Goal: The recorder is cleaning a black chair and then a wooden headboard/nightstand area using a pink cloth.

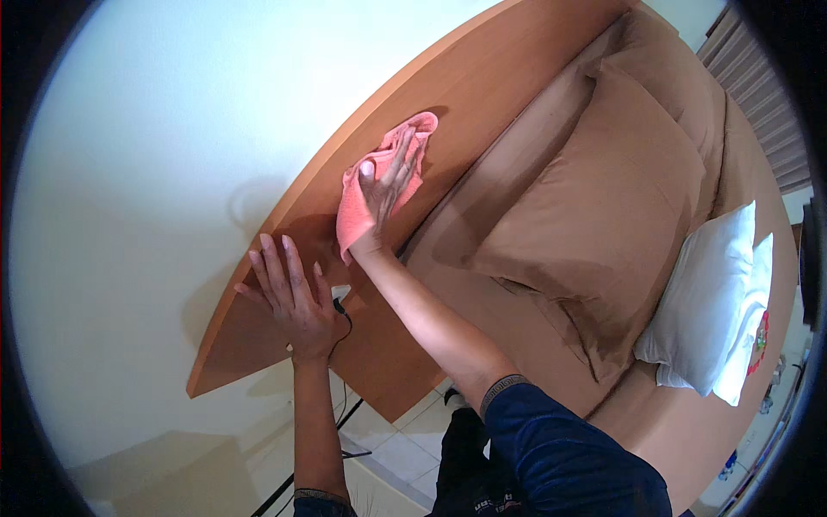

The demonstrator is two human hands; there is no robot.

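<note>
Under my right hand [389,184] a pink cloth [354,210] lies pressed against the wooden headboard [491,84] of a bed. My fingers stretch over the cloth, and one corner of it hangs down beside the wrist. My left hand [302,316] is lower on the headboard, near its left end, with fingers spread and nothing held. The palm faces the wood; whether it touches cannot be told. Just right of that hand, a white socket [340,294] holds a black plug [338,306] with a cable.
A large brown pillow [614,194] lies on the brown-sheeted mattress [504,336], with white pillows [704,304] farther right. A black metal stand [349,413] and the cable reach down towards the tiled floor [404,455]. A pale wall [161,129] rises behind the headboard.
</note>
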